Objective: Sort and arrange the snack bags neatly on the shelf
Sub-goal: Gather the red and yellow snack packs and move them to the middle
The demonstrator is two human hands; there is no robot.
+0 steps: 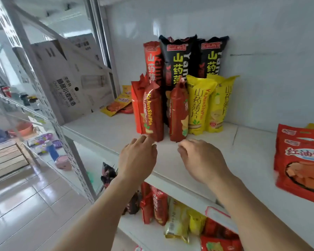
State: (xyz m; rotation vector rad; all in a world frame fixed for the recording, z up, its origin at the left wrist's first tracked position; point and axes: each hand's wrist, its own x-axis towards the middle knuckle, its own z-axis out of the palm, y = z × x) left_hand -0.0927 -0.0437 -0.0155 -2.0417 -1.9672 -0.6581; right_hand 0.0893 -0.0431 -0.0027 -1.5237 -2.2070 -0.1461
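- Far left, I see a grey cardboard box [69,84] leaning inside the neighbouring bay, next to the white metal shelf [105,129] I am working at.
- Behind the standing group, a flat yellow-and-orange snack packet [119,104] lies on the shelf board near the box.
- Next come two red foil snack bags [149,111] standing upright at the front of the shelf, one pressed against the other; the front one leans slightly.
- My left hand [138,158] is just below that front red bag, fingertips touching its bottom corner, fingers loosely spread and not closed around anything.
- Behind them a tall red bag [152,60] and two tall black bags with yellow lettering [178,60] stand against the white back wall.
- A third red foil bag [178,113] stands upright just right of the first pair, with a narrow gap between.
- My right hand [201,160] hovers in front of this bag, fingers curled inward, holding nothing; whether a fingertip touches the bag I cannot tell.
- Two yellow snack bags [198,105] stand side by side, touching the third red bag.
- Far right, well apart, a large flat red pouch [301,160] lies on the shelf.
- Below, the lower shelf [152,230] holds a jumble of red and yellow bags.
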